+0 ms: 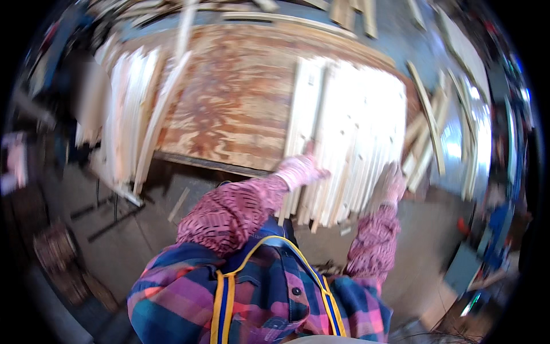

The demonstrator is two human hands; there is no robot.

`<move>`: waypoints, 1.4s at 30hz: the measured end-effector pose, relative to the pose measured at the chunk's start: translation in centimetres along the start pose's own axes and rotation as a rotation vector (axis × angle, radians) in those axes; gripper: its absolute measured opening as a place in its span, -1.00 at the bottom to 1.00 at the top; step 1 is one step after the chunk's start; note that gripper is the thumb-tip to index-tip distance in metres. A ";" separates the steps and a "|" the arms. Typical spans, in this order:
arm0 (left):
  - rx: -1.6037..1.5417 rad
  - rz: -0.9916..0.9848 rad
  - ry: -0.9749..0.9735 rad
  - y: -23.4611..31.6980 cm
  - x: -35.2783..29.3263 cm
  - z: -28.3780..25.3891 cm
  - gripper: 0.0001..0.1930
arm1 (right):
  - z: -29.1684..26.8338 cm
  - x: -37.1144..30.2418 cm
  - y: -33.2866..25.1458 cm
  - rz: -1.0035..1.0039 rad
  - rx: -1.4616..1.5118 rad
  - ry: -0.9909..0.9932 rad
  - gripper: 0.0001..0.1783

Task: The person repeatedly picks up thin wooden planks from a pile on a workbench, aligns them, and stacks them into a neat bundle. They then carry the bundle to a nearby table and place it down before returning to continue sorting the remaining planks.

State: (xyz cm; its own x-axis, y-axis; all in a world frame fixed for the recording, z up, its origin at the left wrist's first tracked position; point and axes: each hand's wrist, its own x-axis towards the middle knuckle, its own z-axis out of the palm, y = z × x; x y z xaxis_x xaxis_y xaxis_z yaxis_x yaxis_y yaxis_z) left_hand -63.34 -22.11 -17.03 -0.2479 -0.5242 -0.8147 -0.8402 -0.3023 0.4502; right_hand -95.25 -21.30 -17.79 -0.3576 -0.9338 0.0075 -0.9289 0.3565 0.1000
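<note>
A row of pale wooden slats (361, 126) lies side by side on the worn plywood tabletop (229, 97), bright with glare. Across the near part of the row's left side rests my left hand (301, 171), its fingers apart and one pointing away from me over a gap between slats. My right hand (393, 182) is against the near right edge of the row, fingers stretched forward and somewhat blurred. Both hands look covered in light pinkish gloves, below patterned pink sleeves. Nothing shows gripped in either hand.
Another stack of slats (132, 97) stands at the left on a support with dark legs (114, 209). Loose strips (427, 117) lie crossed on a bluish surface at the right. More wood pieces (352, 14) lie beyond the table. A thin strip (179, 204) is on the floor.
</note>
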 end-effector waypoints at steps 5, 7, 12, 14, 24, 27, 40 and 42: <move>-0.017 0.155 0.033 -4.1 -2.1 -1.9 0.16 | 0.2 -0.5 -5.3 0.151 0.188 -0.106 -0.20; -0.010 0.251 0.058 -5.4 -3.0 -3.7 -0.05 | -2.5 0.1 -5.6 0.236 0.138 -0.147 -0.19; 0.089 0.053 1.169 -22.6 -7.0 -9.2 -0.49 | -2.5 0.5 -9.1 -0.069 0.303 0.220 -0.21; 0.211 -0.322 1.193 -31.8 -11.3 -11.8 -0.30 | -5.6 -3.3 -17.4 -0.076 0.703 0.050 -0.24; 0.024 -0.189 0.930 -48.2 -14.7 -12.1 -0.24 | 0.5 -14.4 -53.2 -0.250 1.200 -0.256 -0.45; -0.084 -0.226 1.086 -50.5 -15.6 -9.7 -0.20 | -5.2 -14.7 -61.7 -0.317 1.011 -0.452 -0.39; 0.145 -0.433 1.222 -48.4 -15.1 -18.8 -0.19 | -6.3 -5.1 -83.5 -0.208 0.319 -0.341 0.04; 0.213 -0.439 1.272 -47.5 -14.6 -19.8 -0.19 | -3.2 -2.2 -80.4 -0.272 0.480 -0.540 -0.09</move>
State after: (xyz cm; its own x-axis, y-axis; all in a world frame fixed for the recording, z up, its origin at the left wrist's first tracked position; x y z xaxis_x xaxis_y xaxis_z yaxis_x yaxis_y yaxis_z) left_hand -10.29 -15.86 -19.26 0.5714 -0.8173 0.0743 -0.8202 -0.5657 0.0847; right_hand -19.45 -48.06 -22.65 0.0060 -0.8908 -0.4543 -0.8866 0.2054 -0.4145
